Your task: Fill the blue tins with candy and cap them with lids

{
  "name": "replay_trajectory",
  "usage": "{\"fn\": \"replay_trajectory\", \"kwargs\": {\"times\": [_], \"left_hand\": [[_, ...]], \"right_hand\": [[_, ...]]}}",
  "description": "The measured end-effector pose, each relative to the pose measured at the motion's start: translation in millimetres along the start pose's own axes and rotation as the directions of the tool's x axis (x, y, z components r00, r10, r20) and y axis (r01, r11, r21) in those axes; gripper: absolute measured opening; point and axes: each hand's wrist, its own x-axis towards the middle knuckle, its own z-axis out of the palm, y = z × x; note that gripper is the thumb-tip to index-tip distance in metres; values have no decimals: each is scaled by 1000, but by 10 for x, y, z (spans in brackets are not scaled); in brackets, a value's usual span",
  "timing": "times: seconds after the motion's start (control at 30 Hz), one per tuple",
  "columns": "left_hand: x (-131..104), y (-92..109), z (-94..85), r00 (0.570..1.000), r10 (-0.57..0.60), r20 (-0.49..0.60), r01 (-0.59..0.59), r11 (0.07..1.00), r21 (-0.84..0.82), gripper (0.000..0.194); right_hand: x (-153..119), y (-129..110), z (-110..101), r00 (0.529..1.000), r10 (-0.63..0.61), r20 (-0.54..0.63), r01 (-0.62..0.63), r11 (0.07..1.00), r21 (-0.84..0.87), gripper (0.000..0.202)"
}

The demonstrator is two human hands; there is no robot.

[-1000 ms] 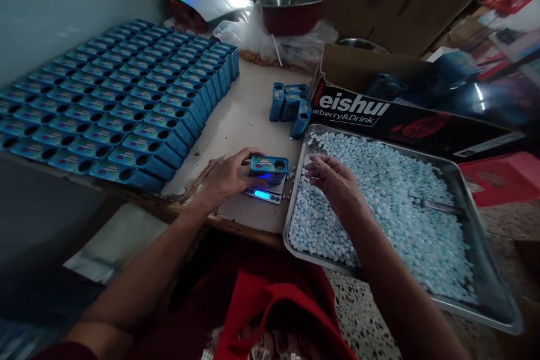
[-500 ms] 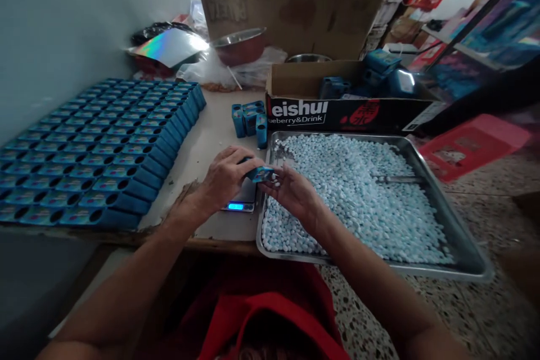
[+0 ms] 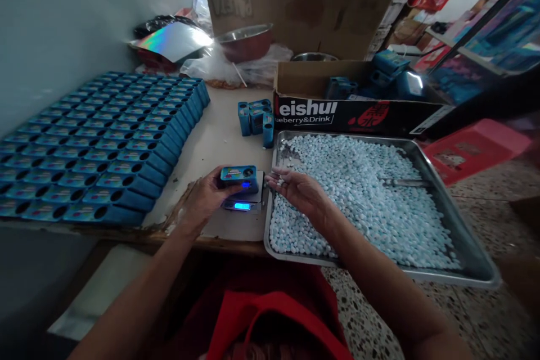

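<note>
My left hand (image 3: 206, 198) is closed around one end of a small blue box (image 3: 238, 173) with a round hole in its top. The box is upright, at the surface of a small digital scale (image 3: 255, 197) with a lit blue display. My right hand (image 3: 301, 194) is palm up over the left edge of a metal tray (image 3: 468, 247), its fingers slightly curled. A few small white tablets (image 3: 281, 179) lie on those fingers. Many pale blue-white tablets (image 3: 358, 202) cover the tray.
Rows of matching blue boxes (image 3: 97, 146) fill the table's left side. Several more blue boxes (image 3: 256, 115) stand beyond the scale. A black carton (image 3: 312, 115) holds others behind the tray. A metal scoop (image 3: 405, 183) lies among the tablets. A red plastic stool (image 3: 476, 146) is at right.
My left hand has turned the blue box upright and lowered it to the scale. My right hand has come away from the box, palm still up. The view has shifted slightly.
</note>
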Motion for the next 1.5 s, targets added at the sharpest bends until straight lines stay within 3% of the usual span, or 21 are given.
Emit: {"fn": "replay_trajectory", "kwargs": {"times": [0.1, 0.23, 0.37, 0.47, 0.6, 0.67, 0.77, 1.0, 1.17, 1.37, 1.43, 1.5], "left_hand": [[-23, -14, -20, 999, -42, 11, 43, 994, -100, 67], [-90, -78, -198, 999, 6, -45, -12, 991, -131, 90], [-372, -233, -517, 985, -56, -161, 42, 995, -93, 72], [-622, -348, -733, 950, -71, -304, 62, 997, -39, 64], [-795, -426, -879, 930, -25, -366, 34, 999, 17, 52], [-813, -439, -893, 933, 2, -361, 15, 999, 42, 48], [-804, -451, -881, 933, 16, -359, 4, 999, 54, 46], [-761, -473, -885, 947, -27, -320, 26, 1000, -10, 45], [-679, -418, -871, 947, 5, -323, 3, 1000, 24, 47], [-564, -275, -751, 968, 59, -244, -50, 998, 39, 45], [-498, -184, -689, 960, 148, -239, -119, 984, 131, 44], [-406, -33, -601, 925, 320, -204, -253, 921, 297, 49]], "right_hand": [[35, -11, -35, 1000, -2, 10, 3, 997, -72, 40], [52, -51, -51, 998, -54, 28, 58, 980, -192, 21], [5, -100, 60, 995, -13, 95, 37, 966, -257, 17], [-15, -158, 193, 992, 2, 129, 33, 962, -271, 17], [24, -244, 301, 999, 11, 50, 7, 941, -339, 10], [38, -275, 312, 999, 35, -26, -42, 929, -366, 9], [10, -306, 298, 993, 51, -107, -89, 917, -389, 22], [-130, -318, 355, 991, 5, -135, -68, 883, -465, 13], [-138, -313, 584, 1000, -7, -26, -10, 797, -603, 20], [-72, -264, 837, 980, -79, 184, 196, 566, -801, 23], [-41, -245, 903, 973, -77, 219, 224, 558, -799, 24], [-17, -246, 926, 975, -64, 214, 208, 612, -763, 25]]}}
